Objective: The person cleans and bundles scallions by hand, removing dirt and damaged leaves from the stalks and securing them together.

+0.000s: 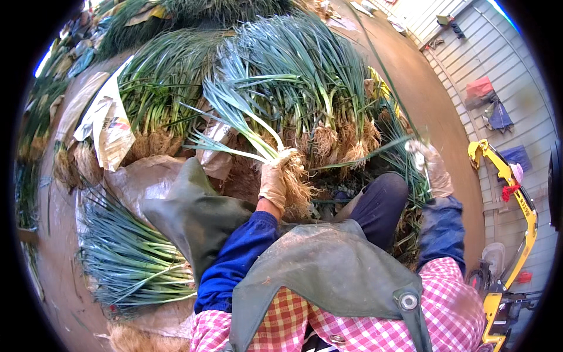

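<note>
Held over my lap is a small bunch of green onions point(249, 138), with pale stems and shaggy tan roots. My gloved left hand point(274, 183) is closed round its base, just above the roots. Out to the right, my gloved right hand point(433, 169) is slightly blurred, its fingers closed. Long green onion leaves point(375, 152) meet at its fingertips and seem pinched there. Directly ahead stands a dense row of unpeeled green onions point(293, 76), roots toward me. By my left knee lies a pile of cleaner green onions point(132, 255), pale stems pointing right.
A green apron point(334, 252) covers my lap. Loose leaves point(410, 226) are heaped beside my right leg. White sacking point(108, 126) lies by another onion bundle point(158, 100). A yellow machine arm point(516, 188) stands by the metal wall point(504, 70) at right.
</note>
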`<state>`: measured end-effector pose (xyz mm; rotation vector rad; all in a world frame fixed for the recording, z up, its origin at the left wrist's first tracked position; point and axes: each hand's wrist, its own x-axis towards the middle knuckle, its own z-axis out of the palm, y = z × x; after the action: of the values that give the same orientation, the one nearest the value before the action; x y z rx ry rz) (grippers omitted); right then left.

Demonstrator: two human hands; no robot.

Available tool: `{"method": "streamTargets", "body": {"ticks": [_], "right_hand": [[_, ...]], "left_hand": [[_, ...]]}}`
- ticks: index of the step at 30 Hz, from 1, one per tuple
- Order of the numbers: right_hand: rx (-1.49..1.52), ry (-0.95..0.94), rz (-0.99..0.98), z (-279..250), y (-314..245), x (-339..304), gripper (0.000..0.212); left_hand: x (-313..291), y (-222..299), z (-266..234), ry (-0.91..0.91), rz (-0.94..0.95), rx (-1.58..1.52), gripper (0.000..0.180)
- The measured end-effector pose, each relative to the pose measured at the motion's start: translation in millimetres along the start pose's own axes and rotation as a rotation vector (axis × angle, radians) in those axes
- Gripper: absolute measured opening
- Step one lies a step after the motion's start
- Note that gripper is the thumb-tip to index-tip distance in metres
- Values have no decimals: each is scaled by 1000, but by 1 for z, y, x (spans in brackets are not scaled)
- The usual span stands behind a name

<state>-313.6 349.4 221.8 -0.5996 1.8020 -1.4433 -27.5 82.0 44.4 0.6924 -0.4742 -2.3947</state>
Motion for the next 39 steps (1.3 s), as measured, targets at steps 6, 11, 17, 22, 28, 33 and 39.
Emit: {"method": "streamTargets", "body": {"ticks": [6, 11, 17, 22, 28, 33, 39], "right_hand": [[-1486, 546, 233, -61, 31, -21, 42], [-566, -103, -40, 174, 34, 70, 32], [-810, -347, 14, 271, 104, 169, 41], [70, -507, 123, 284, 117, 167, 24], [-131, -445, 148, 269, 127, 167, 25], [-1445, -255, -295, 286, 106, 162, 36], [-1348, -196, -770, 284, 111, 126, 31]], "left_hand": [[-5, -3, 13, -71, 7, 79, 18], [-6, -11, 4, 31, 8, 118, 16], [1, -23, 2, 40, -2, 251, 16], [11, -16, -19, -15, 49, 53, 21], [1, -17, -10, -5, -30, 9, 19], [13, -21, -19, 142, -10, 185, 15], [21, -28, -30, 221, 17, 225, 16]]}}
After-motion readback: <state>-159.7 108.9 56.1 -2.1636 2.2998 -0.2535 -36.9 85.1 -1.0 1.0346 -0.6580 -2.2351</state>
